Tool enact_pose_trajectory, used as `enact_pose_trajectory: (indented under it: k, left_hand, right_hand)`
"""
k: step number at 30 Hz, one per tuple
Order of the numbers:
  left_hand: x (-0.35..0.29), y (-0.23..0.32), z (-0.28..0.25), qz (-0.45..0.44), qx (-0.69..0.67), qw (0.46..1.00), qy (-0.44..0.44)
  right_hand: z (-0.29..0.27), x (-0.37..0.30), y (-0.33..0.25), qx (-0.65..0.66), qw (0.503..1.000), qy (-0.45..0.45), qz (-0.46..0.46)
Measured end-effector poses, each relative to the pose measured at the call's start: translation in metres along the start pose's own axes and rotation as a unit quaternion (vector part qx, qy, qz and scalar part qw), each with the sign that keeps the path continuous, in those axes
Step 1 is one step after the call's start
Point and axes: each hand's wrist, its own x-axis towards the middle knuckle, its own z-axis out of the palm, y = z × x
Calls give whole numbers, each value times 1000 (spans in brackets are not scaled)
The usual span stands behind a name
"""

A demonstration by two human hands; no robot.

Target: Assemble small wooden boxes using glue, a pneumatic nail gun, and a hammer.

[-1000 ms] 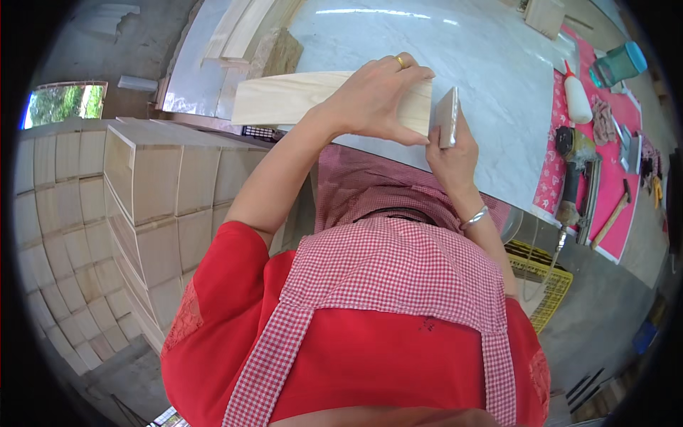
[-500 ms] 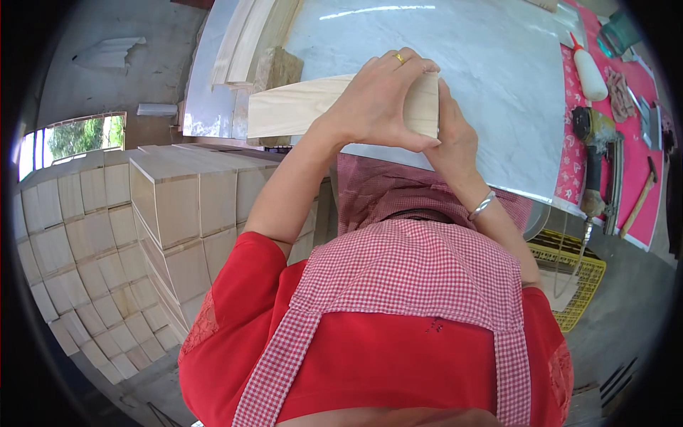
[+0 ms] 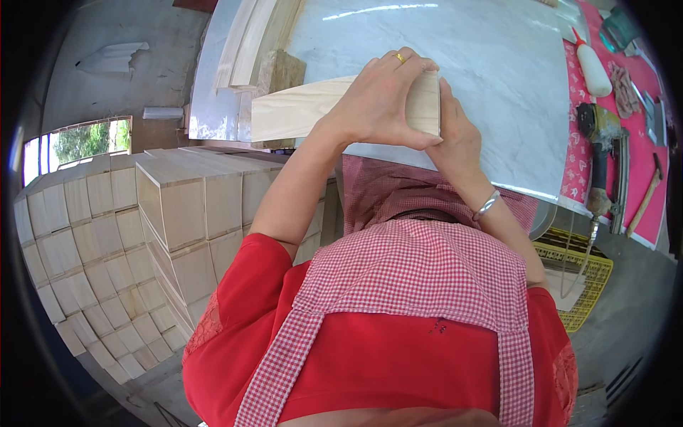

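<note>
A long pale wooden board lies crosswise over the near edge of the worktable, its grain running lengthwise. Near its right end my left hand spans the board, thumb on the near edge and fingers on the far edge. My right hand is closed against that same right end; its fingers are partly hidden behind the wood. Beyond the board's left part sits a rough wooden block.
Long wooden strips lie at the table's far left. Stacked wooden boxes rise at my left. On a pink cloth at right are a white glue bottle, a nail gun and a hammer. A yellow basket stands below.
The whole view has shifted slightly rightward. Both hands keep the same hold on the board.
</note>
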Motion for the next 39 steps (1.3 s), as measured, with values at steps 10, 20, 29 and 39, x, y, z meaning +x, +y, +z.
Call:
enact_pose_trajectory:
  k: [10, 20, 29, 39]
  left_hand:
    - [-2, -1, 4, 2, 22, 1000, 12]
    - [-1, -4, 7, 22, 35, 999, 28]
    - [-1, -5, 6, 23, 42, 999, 20]
    - [-2, -3, 6, 12, 42, 999, 14]
  right_hand:
    - [0, 0, 0, 4, 1000, -6, 4]
    - [-52, -35, -25, 198, 980, -8, 3]
    - [-52, -43, -26, 188, 982, -4, -34]
    - [-56, -24, -22, 251, 966, 53, -42]
